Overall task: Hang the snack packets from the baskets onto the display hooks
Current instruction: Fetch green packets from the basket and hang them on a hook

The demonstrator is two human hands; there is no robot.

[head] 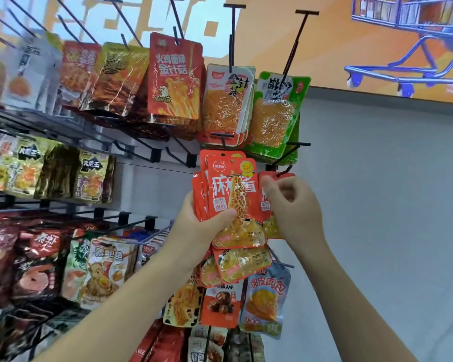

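Reaching both forearms up and forward, gripping a fanned stack of red snack packets (236,194) in the left hand (202,228), thumb pressing across the front one. Pinching the top of a single red packet (265,205) in the curled fingers of the right hand (296,205), holding it at the tip of a black display hook (285,170), just below hanging green packets (275,113).

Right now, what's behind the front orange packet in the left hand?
More orange packets fan out behind the front packet, only edges showing; their fronts and count are covered. The left hand grips them.
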